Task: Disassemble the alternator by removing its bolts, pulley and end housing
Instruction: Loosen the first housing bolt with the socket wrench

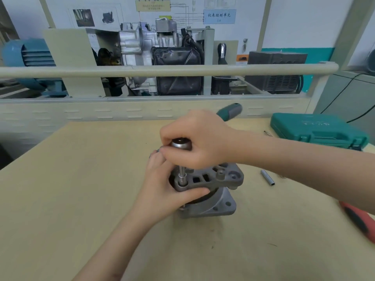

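Note:
The grey alternator stands upright on the beige table, its slotted end housing facing up. My right hand grips the head of a ratchet wrench, whose green and grey handle sticks out behind the hand. A socket extension runs straight down from the ratchet head onto a bolt at the housing's left rim. My left hand holds the alternator's left side, thumb pressed under the housing rim, fingers partly hidden behind the tool.
A loose silver socket lies on the table right of the alternator. A closed teal tool case sits at the back right. A red-handled tool lies at the right edge. Behind a rail stands an engine display.

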`<state>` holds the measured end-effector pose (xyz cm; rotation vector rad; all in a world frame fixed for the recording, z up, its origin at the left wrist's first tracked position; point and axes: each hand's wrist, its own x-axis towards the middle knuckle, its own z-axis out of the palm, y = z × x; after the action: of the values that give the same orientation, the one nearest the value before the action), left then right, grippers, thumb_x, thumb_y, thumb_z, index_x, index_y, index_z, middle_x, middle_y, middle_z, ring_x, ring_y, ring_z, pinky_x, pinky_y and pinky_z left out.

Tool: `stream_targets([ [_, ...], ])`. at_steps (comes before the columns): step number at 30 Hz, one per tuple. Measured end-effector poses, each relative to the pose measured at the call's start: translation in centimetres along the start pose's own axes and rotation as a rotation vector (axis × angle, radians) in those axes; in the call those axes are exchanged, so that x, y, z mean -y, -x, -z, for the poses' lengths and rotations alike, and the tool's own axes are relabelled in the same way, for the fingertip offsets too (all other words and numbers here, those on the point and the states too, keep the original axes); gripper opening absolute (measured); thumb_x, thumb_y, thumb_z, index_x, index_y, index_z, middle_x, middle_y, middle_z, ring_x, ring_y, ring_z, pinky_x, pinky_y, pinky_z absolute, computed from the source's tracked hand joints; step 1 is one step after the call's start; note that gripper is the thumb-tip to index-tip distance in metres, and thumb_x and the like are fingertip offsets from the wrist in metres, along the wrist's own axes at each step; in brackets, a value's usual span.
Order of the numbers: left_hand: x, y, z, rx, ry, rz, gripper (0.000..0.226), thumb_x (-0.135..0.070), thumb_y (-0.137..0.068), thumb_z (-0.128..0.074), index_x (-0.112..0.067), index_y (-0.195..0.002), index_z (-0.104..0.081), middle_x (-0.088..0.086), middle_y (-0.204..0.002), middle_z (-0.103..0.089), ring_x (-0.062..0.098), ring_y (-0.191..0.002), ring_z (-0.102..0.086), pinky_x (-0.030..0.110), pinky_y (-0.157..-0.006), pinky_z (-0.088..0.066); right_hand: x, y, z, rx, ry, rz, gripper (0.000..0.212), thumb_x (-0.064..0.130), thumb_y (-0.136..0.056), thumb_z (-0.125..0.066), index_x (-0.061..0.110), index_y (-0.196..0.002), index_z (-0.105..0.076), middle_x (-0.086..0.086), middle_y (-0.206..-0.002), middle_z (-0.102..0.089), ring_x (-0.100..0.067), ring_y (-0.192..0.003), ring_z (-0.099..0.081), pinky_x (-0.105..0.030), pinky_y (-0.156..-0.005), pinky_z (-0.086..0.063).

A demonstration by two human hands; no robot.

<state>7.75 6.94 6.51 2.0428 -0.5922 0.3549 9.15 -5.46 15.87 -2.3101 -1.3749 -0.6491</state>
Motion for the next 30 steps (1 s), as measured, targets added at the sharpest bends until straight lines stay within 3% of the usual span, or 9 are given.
stream_targets([
  [2,0.6,-0.3,1.0,0.084,0.106,0.027,0.062,-0.051,-0.05,-0.073,-0.034,-0.106,-0.055,-0.003,-0.113,-0.061,0.015,-0.112,-0.054,0.03,-0.093,-0.047,0.1,-1.0,-1.0,-0.034,-0.059,0.052,0.026,0.019,-0.073,-0.047,0.004,-0.054,-0.055,-0.004,-0.042,-0.045,-0.016,-0.041,-0.036,-0.032,-0.039,-0.035],
  [5,1.1,-0.9,2.4,0.161,0.284,0.006,0.047,-0.039,-0.051,-0.075,-0.037,-0.095,-0.058,-0.024,-0.101,-0.066,-0.008,-0.099,-0.058,0.009,-0.08,-0.045,0.0,-2.0,-1.8,-0.02,-0.085,0.081,0.026,0.018,-0.07,-0.043,0.002,-0.053,-0.054,-0.007,-0.042,-0.046,-0.017,-0.041,-0.035,-0.033,-0.039,-0.034],
  [9,1.8,-0.9,3.3,0.157,0.356,0.01,0.024,-0.038,-0.06,-0.069,-0.033,-0.083,-0.071,-0.004,-0.094,-0.069,0.008,-0.097,-0.059,0.03,-0.086,-0.046,-0.4,-2.1,-1.1,0.13,-0.031,0.024,0.016,0.023,-0.078,-0.046,0.012,-0.068,-0.053,0.009,-0.051,-0.043,-0.012,-0.048,-0.036,-0.029,-0.049,-0.034],
  [15,1.9,0.2,2.9,0.053,0.29,-0.085,0.007,-0.036,-0.072,-0.064,-0.034,-0.074,-0.07,-0.013,-0.111,-0.062,0.0,-0.107,-0.055,0.012,-0.088,-0.039,-0.7,-2.1,2.1,0.478,-0.177,-0.21,0.016,0.022,-0.082,-0.054,0.026,-0.097,-0.051,0.017,-0.082,-0.053,0.003,-0.074,-0.049,-0.011,-0.066,-0.042],
  [18,2.0,0.4,2.7,0.011,0.289,-0.069,0.011,-0.037,-0.073,-0.062,-0.031,-0.076,-0.07,-0.012,-0.113,-0.062,0.003,-0.104,-0.057,0.013,-0.085,-0.041,-0.6,-2.1,3.7,0.582,-0.08,-0.228,0.025,0.031,-0.087,-0.054,0.029,-0.112,-0.055,0.016,-0.099,-0.058,0.0,-0.091,-0.055,-0.02,-0.083,-0.045],
  [21,1.8,0.6,2.4,-0.036,0.315,-0.075,0.011,-0.034,-0.074,-0.062,-0.034,-0.076,-0.073,-0.018,-0.109,-0.065,0.001,-0.105,-0.058,0.011,-0.086,-0.04,0.5,-2.2,3.7,0.542,0.154,-0.172,0.045,0.052,-0.081,-0.042,0.02,-0.107,-0.061,0.009,-0.074,-0.06,-0.004,-0.065,-0.052,-0.017,-0.06,-0.042],
  [24,1.6,0.9,1.8,-0.094,0.313,-0.07,0.006,-0.024,-0.075,-0.066,-0.03,-0.077,-0.068,-0.022,-0.099,-0.067,-0.002,-0.101,-0.058,0.01,-0.086,-0.04,2.0,-2.4,3.4,0.527,0.42,-0.169,0.063,0.064,-0.071,-0.024,0.013,-0.077,-0.061,0.006,-0.047,-0.043,-0.006,-0.044,-0.038,-0.024,-0.044,-0.028],
  [27,1.0,1.2,1.2,-0.093,0.307,-0.067,0.011,-0.021,-0.076,-0.062,-0.031,-0.076,-0.065,-0.027,-0.096,-0.066,-0.004,-0.102,-0.057,0.013,-0.089,-0.04,2.1,-2.7,3.8,0.582,0.385,-0.133,0.055,0.06,-0.071,-0.027,0.013,-0.068,-0.055,0.006,-0.047,-0.041,-0.008,-0.041,-0.038,-0.018,-0.043,-0.033],
  [30,0.8,1.6,1.0,-0.051,0.274,-0.096,0.011,-0.027,-0.074,-0.067,-0.033,-0.084,-0.065,-0.024,-0.106,-0.064,-0.001,-0.116,-0.05,0.026,-0.103,-0.035,1.1,-2.7,4.8,0.672,0.259,-0.125,0.06,0.055,-0.074,-0.033,0.007,-0.094,-0.063,-0.006,-0.072,-0.062,-0.012,-0.059,-0.052,-0.02,-0.061,-0.043],
])
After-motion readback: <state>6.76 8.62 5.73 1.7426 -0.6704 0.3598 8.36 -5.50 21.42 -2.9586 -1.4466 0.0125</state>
